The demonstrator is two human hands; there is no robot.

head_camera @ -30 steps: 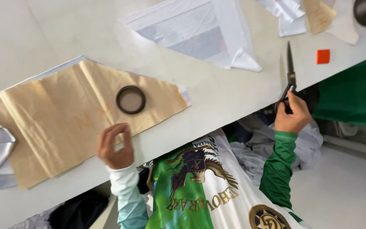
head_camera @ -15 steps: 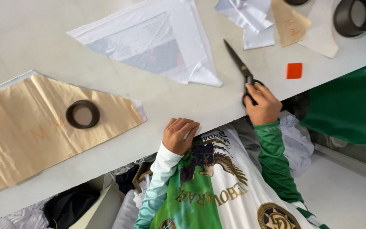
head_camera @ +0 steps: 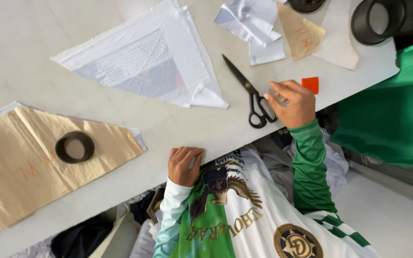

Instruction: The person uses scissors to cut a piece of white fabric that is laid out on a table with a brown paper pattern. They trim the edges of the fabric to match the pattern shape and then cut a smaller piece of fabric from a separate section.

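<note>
Black scissors (head_camera: 247, 91) lie flat on the white table (head_camera: 178, 126), blades pointing up and left. My right hand (head_camera: 290, 102), in a green sleeve, hovers just right of the scissor handles with its fingers apart and nothing in its grip. A small red square (head_camera: 310, 84) lies beside that hand. My left hand (head_camera: 185, 165), in a pale sleeve, rests curled on the table's near edge, holding nothing I can see. A white triangular fabric piece (head_camera: 144, 67) lies left of the scissors.
A tan paper pattern (head_camera: 20, 167) lies at the left with a black tape ring (head_camera: 74, 147) on it. More white and tan cut pieces (head_camera: 302, 33) and black rings (head_camera: 376, 21) sit at the far right. Green cloth (head_camera: 393, 105) hangs off the table's right end.
My right hand held the scissors by the handles; now they lie on the table and the hand is open beside them. My left hand left the tan pattern for the table edge.
</note>
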